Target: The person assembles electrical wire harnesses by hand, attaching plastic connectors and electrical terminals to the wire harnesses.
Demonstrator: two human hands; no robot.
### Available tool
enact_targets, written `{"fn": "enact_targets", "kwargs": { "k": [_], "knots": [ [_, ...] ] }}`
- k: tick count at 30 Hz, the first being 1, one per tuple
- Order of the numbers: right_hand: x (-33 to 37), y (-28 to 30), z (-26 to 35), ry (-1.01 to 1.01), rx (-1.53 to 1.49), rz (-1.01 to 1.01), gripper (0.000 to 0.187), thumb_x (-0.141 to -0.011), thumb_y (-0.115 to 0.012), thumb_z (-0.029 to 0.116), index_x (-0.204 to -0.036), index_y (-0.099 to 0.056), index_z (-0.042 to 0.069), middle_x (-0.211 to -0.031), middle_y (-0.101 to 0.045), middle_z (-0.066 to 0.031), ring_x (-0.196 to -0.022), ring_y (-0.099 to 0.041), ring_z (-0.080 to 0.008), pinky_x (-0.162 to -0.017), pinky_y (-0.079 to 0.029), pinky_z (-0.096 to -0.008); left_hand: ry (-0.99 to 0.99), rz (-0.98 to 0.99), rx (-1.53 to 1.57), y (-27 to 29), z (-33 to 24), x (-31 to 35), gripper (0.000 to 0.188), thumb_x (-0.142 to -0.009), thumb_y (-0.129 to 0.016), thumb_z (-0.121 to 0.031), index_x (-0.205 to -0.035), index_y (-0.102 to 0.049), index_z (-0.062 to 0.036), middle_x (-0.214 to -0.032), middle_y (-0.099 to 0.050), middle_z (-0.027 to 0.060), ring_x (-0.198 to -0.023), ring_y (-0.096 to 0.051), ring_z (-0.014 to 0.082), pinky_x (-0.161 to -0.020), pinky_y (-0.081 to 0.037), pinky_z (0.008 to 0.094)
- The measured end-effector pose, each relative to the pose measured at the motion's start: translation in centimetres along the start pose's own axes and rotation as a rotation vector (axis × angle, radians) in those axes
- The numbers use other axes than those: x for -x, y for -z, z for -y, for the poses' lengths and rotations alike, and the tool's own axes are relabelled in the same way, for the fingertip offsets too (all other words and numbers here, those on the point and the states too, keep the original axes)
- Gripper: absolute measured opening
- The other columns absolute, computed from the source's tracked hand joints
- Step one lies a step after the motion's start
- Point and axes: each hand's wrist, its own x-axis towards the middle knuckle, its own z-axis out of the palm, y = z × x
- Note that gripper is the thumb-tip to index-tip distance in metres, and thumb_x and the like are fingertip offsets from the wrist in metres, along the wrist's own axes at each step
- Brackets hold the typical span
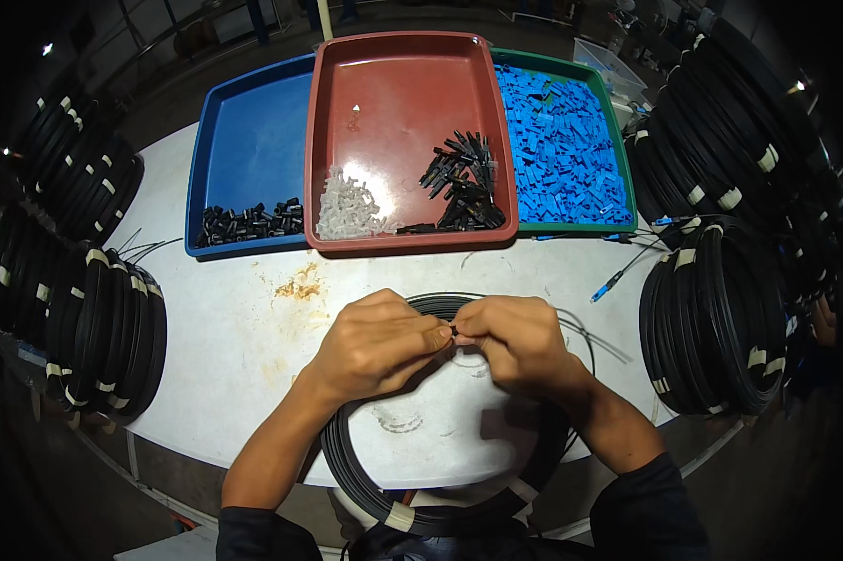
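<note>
Over the middle of the white table, my left hand (377, 344) and my right hand (522, 338) meet fingertip to fingertip. Both are closed in a pinch on a small black piece (454, 330), which shows only as a dark bit between the thumbs. Its exact kind is hidden by my fingers. Beneath my hands and forearms lies a coil of black cable (347, 458), bound with pale tape and reaching over the near table edge. Thin loose cable ends (594, 338) stick out to the right of my right hand.
A blue tray (253, 122) holds black sleeves; a red tray (403, 84) holds clear-white pieces and black connector parts; a green tray (635, 201) is full of blue connector parts. Taped cable coils stand at left (113, 337) and right (721, 327). A blue-tipped cable (607, 286) lies right.
</note>
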Motion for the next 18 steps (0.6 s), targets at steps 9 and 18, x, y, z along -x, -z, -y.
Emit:
{"fn": "enact_targets", "kwargs": {
  "k": [9, 18],
  "knots": [
    [-0.64, 0.10, 0.23, 0.247, 0.204, -0.023, 0.016, -0.067, -0.069, -0.006, -0.080, -0.062, 0.000, -0.085, -0.067, -0.0110, -0.070, -0.067, -0.0253, -0.062, -0.056, -0.0351, 0.181, -0.014, 0.151, 0.21, -0.38, -0.03, 0.015, -0.076, -0.083, -0.001, -0.090, -0.078, 0.0001, -0.083, -0.077, 0.0114, -0.065, -0.071, 0.0215, -0.065, -0.056, 0.0314],
    [-0.61, -0.15, 0.25, 0.188, 0.160, -0.032, 0.019, -0.067, -0.062, -0.013, -0.081, -0.060, 0.000, -0.084, -0.066, -0.0117, -0.074, -0.068, -0.0277, -0.064, -0.056, -0.0378, 0.097, -0.030, 0.075, 0.08, -0.22, 0.16, 0.017, -0.074, -0.085, 0.001, -0.090, -0.078, 0.0005, -0.082, -0.077, 0.0112, -0.066, -0.071, 0.0210, -0.065, -0.056, 0.0320]
  ]
}}
